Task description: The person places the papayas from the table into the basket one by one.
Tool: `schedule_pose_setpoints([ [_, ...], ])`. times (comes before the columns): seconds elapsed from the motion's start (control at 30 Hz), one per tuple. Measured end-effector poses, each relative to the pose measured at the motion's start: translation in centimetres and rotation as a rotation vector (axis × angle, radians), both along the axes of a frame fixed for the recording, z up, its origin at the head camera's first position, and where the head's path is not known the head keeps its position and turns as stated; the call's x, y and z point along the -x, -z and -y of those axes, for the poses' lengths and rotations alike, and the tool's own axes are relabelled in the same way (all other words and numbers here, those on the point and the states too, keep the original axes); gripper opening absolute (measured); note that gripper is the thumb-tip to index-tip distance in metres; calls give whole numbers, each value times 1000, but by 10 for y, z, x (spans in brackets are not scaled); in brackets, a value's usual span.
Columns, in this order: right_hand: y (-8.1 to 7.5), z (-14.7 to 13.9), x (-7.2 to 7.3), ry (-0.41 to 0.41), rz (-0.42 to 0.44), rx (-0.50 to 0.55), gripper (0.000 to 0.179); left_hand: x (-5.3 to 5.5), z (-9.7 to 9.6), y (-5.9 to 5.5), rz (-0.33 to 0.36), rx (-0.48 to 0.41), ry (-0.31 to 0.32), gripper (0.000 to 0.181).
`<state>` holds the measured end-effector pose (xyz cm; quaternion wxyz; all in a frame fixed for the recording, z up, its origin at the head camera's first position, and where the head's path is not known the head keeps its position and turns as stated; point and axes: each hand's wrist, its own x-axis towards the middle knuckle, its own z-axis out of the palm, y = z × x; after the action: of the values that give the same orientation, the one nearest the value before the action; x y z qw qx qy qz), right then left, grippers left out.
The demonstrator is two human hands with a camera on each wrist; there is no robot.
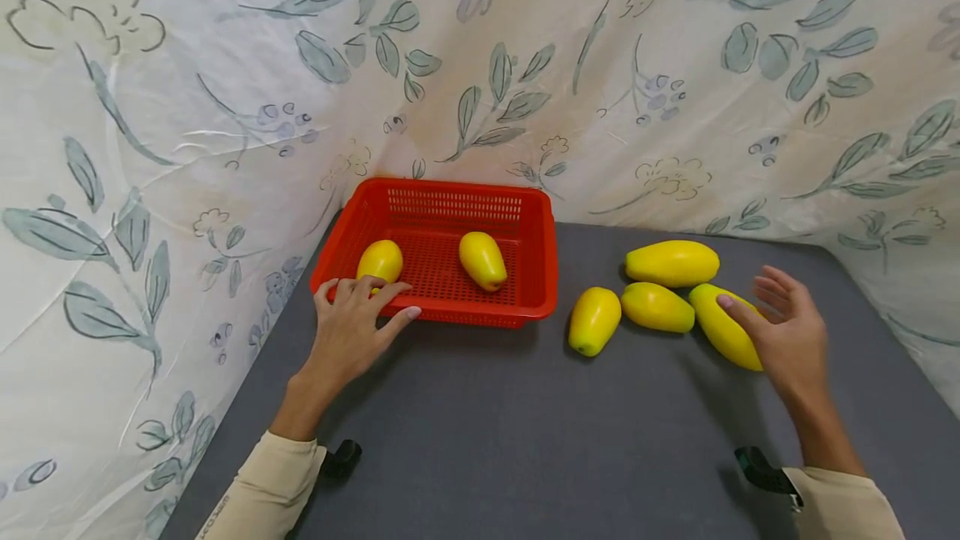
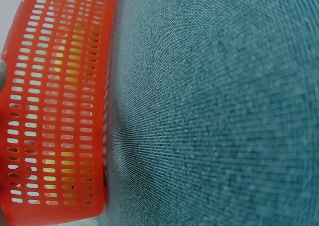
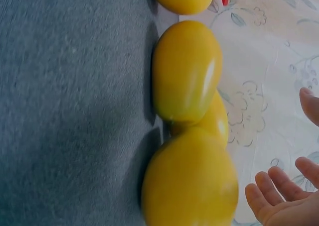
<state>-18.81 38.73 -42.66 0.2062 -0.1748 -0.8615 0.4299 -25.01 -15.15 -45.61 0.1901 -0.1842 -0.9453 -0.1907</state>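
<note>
A red plastic basket (image 1: 442, 307) stands at the back left with two yellow oval fruits inside, one (image 1: 381, 260) at the left and one (image 1: 482, 261) toward the right. My left hand (image 1: 352, 327) holds its front rim near the left corner, fingers bent over the edge and thumb along the rim. Through the slots of the basket wall (image 2: 55, 94), yellow shows in the left wrist view. My right hand (image 1: 793, 340) hovers beside the rightmost long yellow fruit (image 1: 726, 327), fingers spread apart from the thumb, holding nothing. That hand (image 3: 289, 201) appears apart from the nearest fruit (image 3: 189, 181).
Left of that fruit lie three more yellow fruits: one (image 1: 672, 263) at the back, one (image 1: 657, 307) in front of it, and one (image 1: 595, 322) nearer the basket. A floral cloth (image 1: 637, 107) hangs behind the dark grey table (image 1: 540, 440) and along its left side.
</note>
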Motion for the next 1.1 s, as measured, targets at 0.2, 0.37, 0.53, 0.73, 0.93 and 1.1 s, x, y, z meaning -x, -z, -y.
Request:
schedule_pose_setpoints([
  [0.2, 4, -12, -2, -9, 34, -9, 82, 1, -1, 0, -6, -4, 5, 50],
  [0.37, 10, -19, -3, -25, 109, -18, 88, 2, -1, 0, -1, -4, -5, 51],
  [0.53, 16, -23, -3, -44, 165, -35, 94, 1, 0, -1, 15, 0, -10, 54],
  [0.73, 23, -27, -2, -59, 225, -60, 97, 0, 0, -1, 17, -1, -7, 53],
  [0.93, 30, -32, -1, -86, 295, -113, 98, 0, -1, 0, 11, 3, -7, 53],
  [1.1, 33, -32, -1, -94, 319, -105, 102, 0, 0, 1, 4, 6, -7, 54],
])
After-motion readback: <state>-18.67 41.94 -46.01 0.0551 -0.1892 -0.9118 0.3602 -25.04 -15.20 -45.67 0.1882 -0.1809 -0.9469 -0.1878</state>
